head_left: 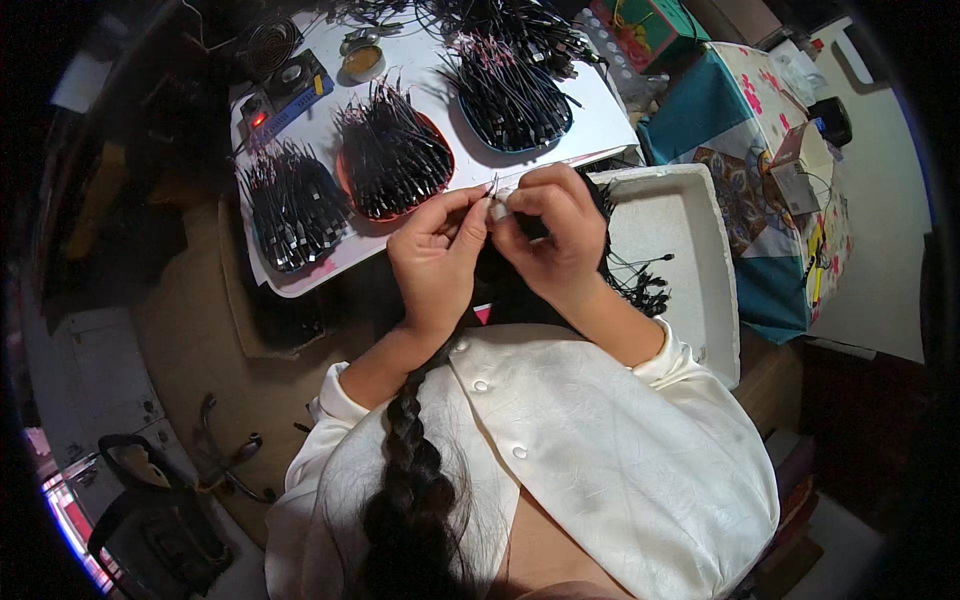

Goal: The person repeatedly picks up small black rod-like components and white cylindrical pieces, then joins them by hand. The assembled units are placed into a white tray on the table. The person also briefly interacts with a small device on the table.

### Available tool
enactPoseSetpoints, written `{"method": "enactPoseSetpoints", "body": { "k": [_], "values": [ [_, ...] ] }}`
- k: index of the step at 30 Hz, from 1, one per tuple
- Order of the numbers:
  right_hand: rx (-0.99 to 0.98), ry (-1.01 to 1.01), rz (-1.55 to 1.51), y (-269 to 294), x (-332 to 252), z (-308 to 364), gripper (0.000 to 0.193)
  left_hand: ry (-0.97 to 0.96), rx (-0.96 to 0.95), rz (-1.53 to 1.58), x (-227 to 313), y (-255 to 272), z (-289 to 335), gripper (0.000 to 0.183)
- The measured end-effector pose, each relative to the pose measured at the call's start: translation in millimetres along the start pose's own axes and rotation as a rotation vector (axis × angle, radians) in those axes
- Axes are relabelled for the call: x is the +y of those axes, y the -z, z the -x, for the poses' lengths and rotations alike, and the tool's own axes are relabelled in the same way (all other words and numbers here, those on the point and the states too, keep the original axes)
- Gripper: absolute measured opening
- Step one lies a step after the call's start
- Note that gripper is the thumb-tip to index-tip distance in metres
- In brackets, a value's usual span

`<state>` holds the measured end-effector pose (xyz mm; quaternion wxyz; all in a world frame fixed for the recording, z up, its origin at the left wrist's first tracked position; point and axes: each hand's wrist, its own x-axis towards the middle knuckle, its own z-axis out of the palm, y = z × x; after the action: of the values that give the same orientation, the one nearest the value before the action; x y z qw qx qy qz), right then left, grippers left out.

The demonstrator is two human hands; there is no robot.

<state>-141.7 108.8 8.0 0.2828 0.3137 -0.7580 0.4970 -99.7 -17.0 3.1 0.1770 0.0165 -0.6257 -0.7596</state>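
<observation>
My left hand (pixel 435 250) and my right hand (pixel 555 225) meet in front of my chest, close to the table's near edge. Both pinch a thin black cable, whose fine wire tip (pixel 494 184) pokes up between the fingertips. Something whitish shows at the right thumb tip; I cannot tell what it is. Most of the cable is hidden by the fingers. Beyond the hands, bundles of short black cables stand in an orange-red bowl (pixel 451 150) and a blue bowl (pixel 571 125). Another cable bundle (pixel 295 205) stands at the table's left.
A white foam box (pixel 690 260) with more black cables (pixel 640 285) sits to the right. On the white table (pixel 420 45) are a small round tin (pixel 363 63), a blue box-like device (pixel 300 100) and a red light (pixel 259 119). A flowered cloth (pixel 745 80) covers a surface at far right.
</observation>
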Motion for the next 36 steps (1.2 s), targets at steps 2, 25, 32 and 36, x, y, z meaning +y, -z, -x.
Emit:
{"method": "enactPoseSetpoints", "body": {
  "k": [2, 25, 32, 36],
  "values": [
    [-0.028, -0.246, -0.350, 8.2, 5.7, -3.8, 0.011, 0.208, -0.049, 0.248, 2.1, 6.3, -2.6, 0.019],
    [-0.261, -0.859, -1.156, 21.6, 22.3, -3.3, 0.015, 0.250, -0.252, 0.188, 1.0, 8.7, -3.4, 0.014],
    [-0.252, -1.100, -1.400, 14.4, 16.9, 0.5, 0.016, 0.372, -0.243, 0.333, -5.2, 9.7, -6.2, 0.016],
    [-0.372, -0.995, -1.211, 21.4, 27.1, -2.1, 0.017, 0.401, -0.295, 0.186, -10.9, 13.3, -10.0, 0.013]
  ]
}}
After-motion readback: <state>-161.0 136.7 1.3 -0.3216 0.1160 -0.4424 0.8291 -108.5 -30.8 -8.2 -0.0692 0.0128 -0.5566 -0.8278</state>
